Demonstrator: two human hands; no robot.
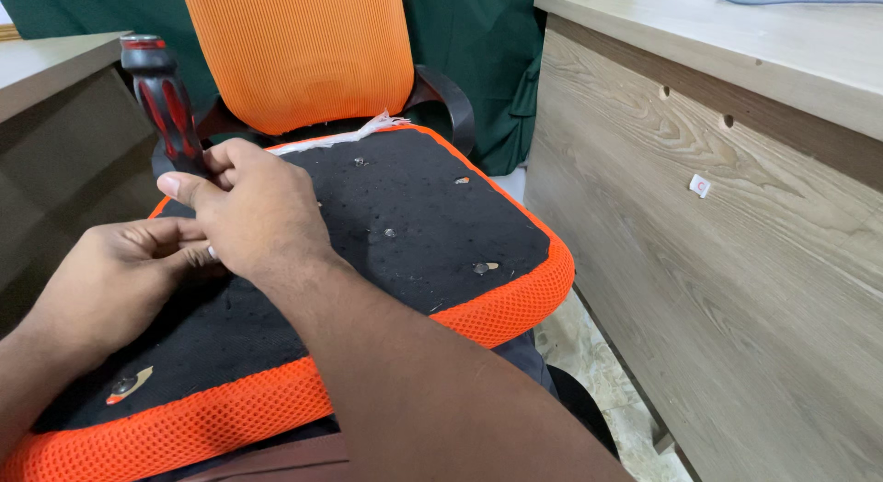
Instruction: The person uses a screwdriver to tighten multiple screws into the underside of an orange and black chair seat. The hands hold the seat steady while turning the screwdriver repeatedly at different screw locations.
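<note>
Head view: upturned chair seat (432, 215) across the lap.
Right hand (248, 211): fingers curled around the red-and-black screwdriver (166, 100), handle standing above them.
Left hand (120, 280): fingertips pressed together beside it.

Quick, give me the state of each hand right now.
Right hand: closed on the red-and-black screwdriver, handle pointing up.
Left hand: fingers curled, resting on the black seat underside beside the right hand; whether it holds anything cannot be told.
</note>
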